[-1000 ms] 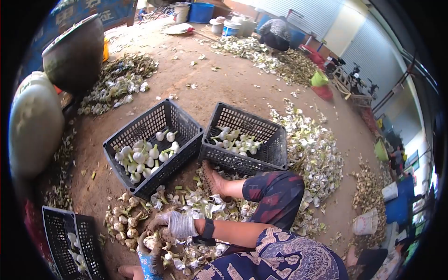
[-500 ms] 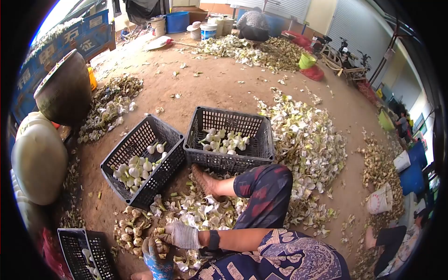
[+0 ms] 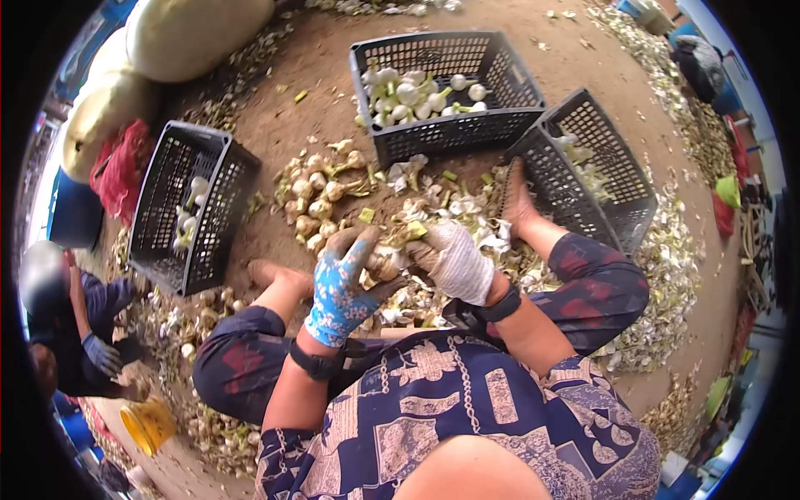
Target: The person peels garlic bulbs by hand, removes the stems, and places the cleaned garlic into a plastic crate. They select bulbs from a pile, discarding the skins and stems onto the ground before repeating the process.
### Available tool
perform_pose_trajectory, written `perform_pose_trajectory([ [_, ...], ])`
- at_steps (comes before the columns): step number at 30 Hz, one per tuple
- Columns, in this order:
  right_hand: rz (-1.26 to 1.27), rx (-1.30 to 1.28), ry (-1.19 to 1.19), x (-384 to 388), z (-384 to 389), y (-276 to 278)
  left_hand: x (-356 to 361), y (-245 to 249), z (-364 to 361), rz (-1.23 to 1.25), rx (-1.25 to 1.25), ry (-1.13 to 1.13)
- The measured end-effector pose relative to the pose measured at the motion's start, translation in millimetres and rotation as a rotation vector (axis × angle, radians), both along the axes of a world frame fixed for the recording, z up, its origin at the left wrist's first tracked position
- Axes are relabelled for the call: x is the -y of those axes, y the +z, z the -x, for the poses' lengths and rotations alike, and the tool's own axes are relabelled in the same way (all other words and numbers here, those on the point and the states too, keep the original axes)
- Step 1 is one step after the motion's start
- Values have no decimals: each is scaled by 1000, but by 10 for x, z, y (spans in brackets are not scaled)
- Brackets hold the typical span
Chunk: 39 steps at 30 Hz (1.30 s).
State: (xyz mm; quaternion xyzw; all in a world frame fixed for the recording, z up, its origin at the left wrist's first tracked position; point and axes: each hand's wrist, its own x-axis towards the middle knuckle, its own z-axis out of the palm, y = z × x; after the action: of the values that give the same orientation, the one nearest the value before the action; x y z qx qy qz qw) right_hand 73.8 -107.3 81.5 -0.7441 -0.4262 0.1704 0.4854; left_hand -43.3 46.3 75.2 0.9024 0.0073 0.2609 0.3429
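My left hand (image 3: 340,283), in a blue flowered glove with soiled fingertips, is closed around a garlic bulb (image 3: 385,263) in front of my lap. My right hand (image 3: 457,262), in a whitish knitted glove with dark fingers, is closed at the bulb's other side, near a pale green stem end (image 3: 415,230). Its fingertips are partly hidden. Just beyond the hands lies a heap of untrimmed garlic (image 3: 317,190), brownish and soil-stained. Peeled skins (image 3: 479,208) are strewn between my feet and beneath my hands.
A black crate (image 3: 462,133) with clean white garlic stands ahead, touching another crate (image 3: 575,187) at right. A third crate (image 3: 158,179) stands left beside a red net bag (image 3: 122,171). Another person (image 3: 87,325) sits at left near a yellow bucket (image 3: 150,425). Large pale sacks (image 3: 196,33) stand upper left.
The view has swung left and down onto my lap. My hands, earlier low at the garlic heap, are now closer to my body with a bulb between them.
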Motion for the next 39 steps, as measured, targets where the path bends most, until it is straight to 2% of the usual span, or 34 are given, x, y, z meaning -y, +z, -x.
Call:
perform_pose_trajectory([
  [2, -70, -105, 66, 10, 7, 34, 33, -208, 23, 909, -152, -64],
  [3, 40, -819, 13, 50, 47, 205, 15, -179, 4, 1421, -227, -200],
  [4, -81, -1083, -5, 11, 112, 177, 6, -146, -14, 1931, -286, -347],
  [5, -120, -1150, 17, -7, 129, 136, 57, -333, -20, 2174, -413, -243],
  [6, -161, -1215, 38, -23, 140, 114, 54, -308, -18, 2318, -424, -520],
  [7, -139, -1279, -49, -46, 138, 119, 92, -275, -35, 2143, -418, -213],
  [8, -130, -1149, -83, -45, 152, 161, 118, -228, -52, 1947, -413, 74],
  [10, 43, -427, -57, -94, 161, 95, 80, -272, -46, 1550, -290, 92],
  [12, 64, -500, 37, -6, 184, 99, 223, -298, -84, 1381, -176, 3],
  [13, -130, -1045, 114, 33, 184, 59, 206, -232, -60, 1852, -173, -160],
  [14, -336, -1586, 191, 51, 186, 22, 171, -339, -39, 1898, -185, -227],
  [15, -452, -1687, 266, 29, 160, 10, 153, -274, -50, 1697, -221, -130],
  [16, -434, -1716, 201, 16, 138, 32, 128, -210, -83, 1495, -255, -40],
  [17, -291, -1515, 131, 32, 121, 104, 59, -412, -119, 848, -79, 60],
  [18, -153, -1310, 67, 36, 102, 167, 17, -259, -85, 504, -23, 199],
  [20, 167, -937, 57, -17, 171, 157, 20, -266, -63, 622, 6, 132],
  [22, 173, -219, 119, -76, 204, 177, 73, -309, -89, 537, -43, 150],
  [24, 207, 485, 40, -54, 72, 149, 65, -298, -94, 371, -83, 119],
  [26, 246, 586, -152, -16, -117, 159, 37, -247, -67, 502, -78, 6],
  [27, 306, 628, -156, 54, -266, -23, 42, -129, -24, 840, -196, -37],
  [28, 364, 672, -161, 81, -349, -102, 14, 12, -3, 990, -246, -60],
  [29, 364, 672, -165, 152, -337, -135, -14, 5, 0, 1151, -146, -72],
  [31, 589, 406, 177, 210, -166, 39, -128, 44, -5, 1445, 19, -27],
  [32, 397, 242, 445, 323, -104, 211, -239, 66, -18, 1690, 38, -2],
  [33, 419, -121, 479, 439, -66, 426, -309, -71, -52, 1822, 138, 81],
  [34, 190, -84, 502, 648, -56, 514, -380, -305, -86, 1947, 248, 166],
  [35, -114, -674, 289, 835, 146, 541, -480, -504, -129, 1989, 189, 307],
  [36, -121, -677, 299, 821, 84, 524, -582, -671, -42, 2175, 172, -65],
  [38, 178, -226, 251, 783, -156, 433, -476, -510, -117, 2199, 71, 481],
  [39, 331, 0, 212, 774, -268, 376, -492, -608, -120, 2199, 60, 469],
])
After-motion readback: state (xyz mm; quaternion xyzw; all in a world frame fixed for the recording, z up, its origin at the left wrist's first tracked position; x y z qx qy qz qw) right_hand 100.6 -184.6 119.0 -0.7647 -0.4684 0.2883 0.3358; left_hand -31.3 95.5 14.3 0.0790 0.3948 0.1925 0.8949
